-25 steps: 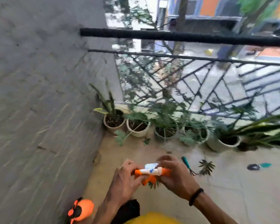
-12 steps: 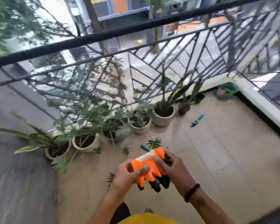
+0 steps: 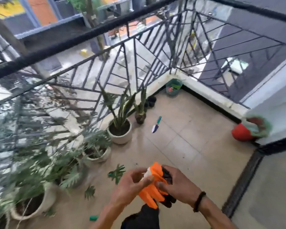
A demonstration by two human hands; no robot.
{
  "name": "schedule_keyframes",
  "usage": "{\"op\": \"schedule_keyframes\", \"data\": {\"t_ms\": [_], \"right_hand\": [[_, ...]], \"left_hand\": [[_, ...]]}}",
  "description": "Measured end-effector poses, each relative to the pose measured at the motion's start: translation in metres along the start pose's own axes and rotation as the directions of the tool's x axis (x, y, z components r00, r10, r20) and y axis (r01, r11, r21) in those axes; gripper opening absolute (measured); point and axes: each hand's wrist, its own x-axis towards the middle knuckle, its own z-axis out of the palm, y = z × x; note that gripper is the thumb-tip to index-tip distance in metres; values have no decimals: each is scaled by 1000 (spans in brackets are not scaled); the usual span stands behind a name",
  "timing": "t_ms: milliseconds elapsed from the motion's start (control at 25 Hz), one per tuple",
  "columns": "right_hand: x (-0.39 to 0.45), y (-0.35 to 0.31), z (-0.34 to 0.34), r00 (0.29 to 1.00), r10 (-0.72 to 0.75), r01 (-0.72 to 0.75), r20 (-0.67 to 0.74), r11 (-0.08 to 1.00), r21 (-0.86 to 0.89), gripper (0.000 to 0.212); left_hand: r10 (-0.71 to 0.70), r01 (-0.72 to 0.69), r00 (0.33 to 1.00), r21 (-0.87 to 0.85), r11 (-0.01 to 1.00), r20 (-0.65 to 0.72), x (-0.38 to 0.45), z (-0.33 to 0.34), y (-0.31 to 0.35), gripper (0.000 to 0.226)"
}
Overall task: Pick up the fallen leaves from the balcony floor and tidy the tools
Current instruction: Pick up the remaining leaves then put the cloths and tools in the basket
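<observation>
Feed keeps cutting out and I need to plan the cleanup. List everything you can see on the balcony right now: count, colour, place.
Orange and black rubber gardening gloves: one pair, held in front of the body.
Fallen green leaves: at least three, on the tan floor tiles near the pots.
Small trowel with teal handle: one, lying on the floor mid-balcony.
Teal tool handle: one, on the floor at the near edge, mostly hidden.
White round plant pots: at least three, along the railing.
Small dark pot: one, beside the far white pot.
Green tub: one, far corner.
Red pot: one, by the right wall.
Black metal railing: along two sides.
Hands: left and right, both gripping the gloves.
</observation>
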Motion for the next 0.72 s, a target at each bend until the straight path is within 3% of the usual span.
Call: {"op": "schedule_keyframes", "data": {"t_ms": [80, 240, 400, 480, 600, 720], "right_hand": [[14, 1, -43, 992, 87, -81, -96, 995, 59, 34], [30, 7, -127, 933, 313, -193, -179, 854, 483, 61], [56, 18, -201, 856, 435, -92, -280, 660, 745, 71], [73, 15, -230, 828, 455, -32, -326, 620, 784, 74], [114, 18, -294, 782, 467, 22, -413, 640, 768, 81], [156, 9, -374, 786, 435, 53, -438, 659, 750, 56]], "left_hand": [[8, -13, 998, 76, 997, 64, 61, 16, 25, 31], [37, -39, 993, 16, 999, 114, 161, 59, 78, 27], [8, -3, 994, -45, 999, 110, 239, 94, 126, 37], [-17, 23, 994, -61, 998, 110, 268, 108, 145, 36], [-92, 101, 989, -84, 991, 114, 331, 125, 170, 40], [-139, 148, 987, -114, 982, 85, 392, 138, 204, 37]]}}
